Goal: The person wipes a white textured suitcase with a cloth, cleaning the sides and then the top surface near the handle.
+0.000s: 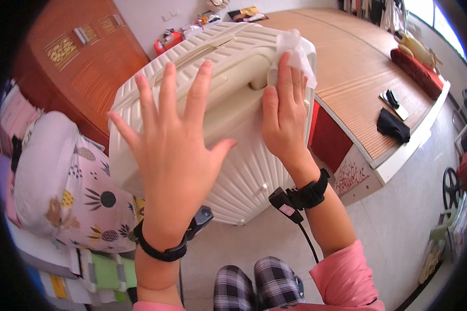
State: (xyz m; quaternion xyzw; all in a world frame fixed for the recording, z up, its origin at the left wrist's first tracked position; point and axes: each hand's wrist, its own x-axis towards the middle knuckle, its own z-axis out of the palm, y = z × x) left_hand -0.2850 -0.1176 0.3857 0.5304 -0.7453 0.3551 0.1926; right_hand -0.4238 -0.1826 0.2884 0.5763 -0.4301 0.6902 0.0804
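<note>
A large cream-white ribbed plastic case (233,171), perhaps a suitcase, stands before me with a thick moulded handle (237,83) on its upper face. My left hand (175,132), fingers spread and holding nothing, is over the case's left part; whether it touches cannot be told. Near the right end of the handle, my right hand (286,112) lies flat with its fingers nearly together, over a crumpled white tissue or thin cloth (294,50). The cloth shows beyond and under the fingertips, at the case's upper right edge. Both wrists wear black straps with small devices.
A bed with a woven mat (342,50) stands at the right, bearing a phone (395,105) and a black cloth (393,125). Patterned bedding (97,198) is piled at the left, below a reddish wooden wardrobe (85,58). Red bags (169,41) lie behind the case.
</note>
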